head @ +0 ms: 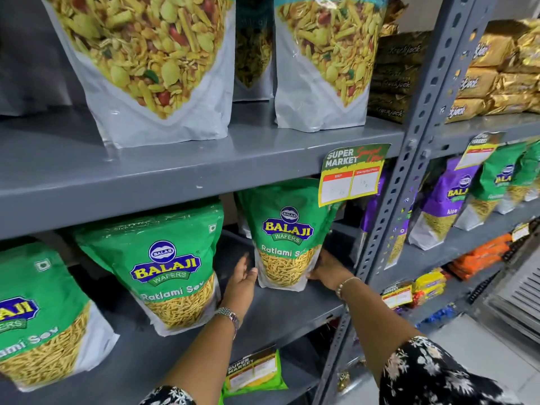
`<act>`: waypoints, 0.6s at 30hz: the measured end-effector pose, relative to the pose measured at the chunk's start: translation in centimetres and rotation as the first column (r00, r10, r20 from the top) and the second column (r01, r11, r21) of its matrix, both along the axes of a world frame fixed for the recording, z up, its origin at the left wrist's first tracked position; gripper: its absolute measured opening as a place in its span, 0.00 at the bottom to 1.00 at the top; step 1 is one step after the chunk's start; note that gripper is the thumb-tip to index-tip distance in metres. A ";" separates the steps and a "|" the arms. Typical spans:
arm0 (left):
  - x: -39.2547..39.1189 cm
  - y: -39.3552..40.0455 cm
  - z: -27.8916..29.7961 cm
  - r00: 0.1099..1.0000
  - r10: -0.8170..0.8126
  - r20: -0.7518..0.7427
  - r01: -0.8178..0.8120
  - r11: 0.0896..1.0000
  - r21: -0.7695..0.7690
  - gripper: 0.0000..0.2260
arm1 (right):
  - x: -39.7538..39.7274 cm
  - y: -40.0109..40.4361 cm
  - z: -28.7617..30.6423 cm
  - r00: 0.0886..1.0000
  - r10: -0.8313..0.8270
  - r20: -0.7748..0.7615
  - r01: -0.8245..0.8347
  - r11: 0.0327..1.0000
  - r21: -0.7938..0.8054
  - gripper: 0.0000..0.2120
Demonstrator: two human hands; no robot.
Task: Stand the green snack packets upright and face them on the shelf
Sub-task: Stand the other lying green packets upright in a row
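A person reaches both arms forward into a grey metal shelf [181, 182], the middle tier of a slotted rack. Between the hands stands a green snack packet [285, 238], upright, label facing out, set back toward the right end of the shelf under a hanging price tag [352, 173]. The left hand [241, 283] is open, palm turned toward the packet's lower left edge, fingertips touching or just beside it; a watch [229, 315] sits on that wrist. The right hand [328, 270] cups the packet's lower right corner, fingers wrapped behind it in a light grip; a thin bracelet [346, 283] circles the wrist. Both forearms are extended, floral sleeves [432, 372] at the bottom. Two more green packets [163, 267] stand to the left, leaning slightly.
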State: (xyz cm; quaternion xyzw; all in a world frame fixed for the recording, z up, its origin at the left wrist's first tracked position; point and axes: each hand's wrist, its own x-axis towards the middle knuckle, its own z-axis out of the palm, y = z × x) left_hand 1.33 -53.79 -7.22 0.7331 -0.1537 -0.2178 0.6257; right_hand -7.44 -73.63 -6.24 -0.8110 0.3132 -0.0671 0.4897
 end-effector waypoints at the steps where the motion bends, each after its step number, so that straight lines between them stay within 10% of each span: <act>1: 0.0 -0.2 0.0 1.000 -0.010 -0.002 0.010 1.000 -0.011 0.22 | 0.2 0.2 -0.2 0.999 -0.033 0.011 0.033 0.999 -0.011 0.28; 18: -0.5 -0.4 -1.5 0.990 0.136 0.048 -0.137 0.990 0.025 0.04 | -0.1 0.7 -1.0 0.987 -0.147 0.063 0.125 0.952 0.278 0.18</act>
